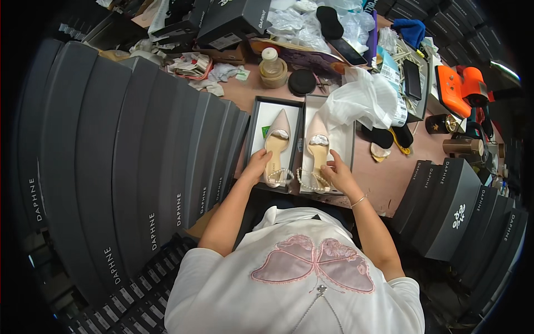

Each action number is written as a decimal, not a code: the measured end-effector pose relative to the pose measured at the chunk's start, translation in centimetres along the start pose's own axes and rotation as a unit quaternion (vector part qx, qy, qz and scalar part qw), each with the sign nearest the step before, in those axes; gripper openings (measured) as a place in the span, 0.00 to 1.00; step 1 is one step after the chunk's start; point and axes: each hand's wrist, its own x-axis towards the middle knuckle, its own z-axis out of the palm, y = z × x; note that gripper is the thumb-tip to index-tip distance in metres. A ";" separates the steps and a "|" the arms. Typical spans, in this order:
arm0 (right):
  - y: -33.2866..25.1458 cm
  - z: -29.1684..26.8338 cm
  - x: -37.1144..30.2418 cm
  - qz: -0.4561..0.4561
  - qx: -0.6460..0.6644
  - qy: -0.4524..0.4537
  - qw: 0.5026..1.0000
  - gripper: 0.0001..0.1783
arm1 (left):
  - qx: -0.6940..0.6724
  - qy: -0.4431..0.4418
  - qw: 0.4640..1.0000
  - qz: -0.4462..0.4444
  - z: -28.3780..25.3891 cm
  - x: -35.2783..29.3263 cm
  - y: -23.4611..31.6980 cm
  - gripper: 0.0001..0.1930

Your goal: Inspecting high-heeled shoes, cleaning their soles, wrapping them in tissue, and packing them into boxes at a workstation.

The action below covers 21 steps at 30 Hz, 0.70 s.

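Two pale pink pointed-toe shoes with pearl ankle straps are side by side, toes away from me, crumpled paper in their toes. My left hand (257,166) grips the left shoe (276,146) by its outer side near the heel, fingertips partly hidden. My right hand (339,175) is closed around the heel part of the right shoe (317,133), its index finger sticking up. Under the left shoe is one half of a dark, white-lined shoebox (253,119), with a small green packet inside. The other half (348,158) lies beneath the right shoe.
White tissue paper (361,100) spills over the right box half. Tall stacks of dark shoeboxes (128,150) rise at left, more (445,206) at right. Beyond are a bottle (272,69), a round black pad (302,82) and plastic bags (300,28). An orange device (453,89) stands far right.
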 end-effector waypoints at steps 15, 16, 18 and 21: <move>-8.4 -3.3 -6.4 -0.013 0.222 -0.046 0.974 0.42 | -0.174 -0.074 0.978 0.087 4.8 -8.2 7.8 0.17; -8.9 -3.6 -6.7 -0.014 0.133 -0.035 0.990 0.39 | -0.158 -0.075 0.979 0.102 5.3 -8.4 8.1 0.19; -8.8 -3.9 -7.0 -0.040 0.012 -0.006 0.999 0.29 | -0.070 -0.030 0.981 0.181 7.1 -8.5 7.9 0.27; -9.0 -5.3 -8.3 -0.004 0.341 -0.167 0.925 0.28 | 0.070 -0.004 0.956 0.285 7.9 -9.2 8.1 0.33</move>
